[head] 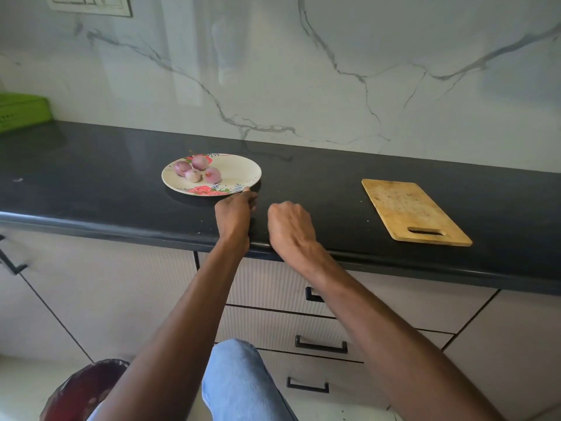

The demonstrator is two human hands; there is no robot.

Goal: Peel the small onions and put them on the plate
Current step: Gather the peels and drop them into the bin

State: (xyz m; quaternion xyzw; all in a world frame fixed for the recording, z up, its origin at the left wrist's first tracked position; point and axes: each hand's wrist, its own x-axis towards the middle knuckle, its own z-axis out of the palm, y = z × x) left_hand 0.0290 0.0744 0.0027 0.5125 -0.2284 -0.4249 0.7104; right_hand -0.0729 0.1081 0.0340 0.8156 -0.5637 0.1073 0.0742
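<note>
While four small peeled pinkish onions (pixel 197 171) sit bunched on the left half of the round cream floral plate (pixel 239 173), the left hand (pixel 235 212) pinches the plate's near rim with curled fingers, and the right hand (pixel 290 227) sits just beside it on the black stone counter (pixel 91 177), fingers curled under, holding nothing I can see; a wooden cutting board (pixel 414 211) lies well off right

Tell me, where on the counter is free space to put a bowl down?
Bare counter lies between the green basket and the plate, and between the right hand and the cutting board. It is crowded near the plate's front rim, where the left hand touches it.
</note>
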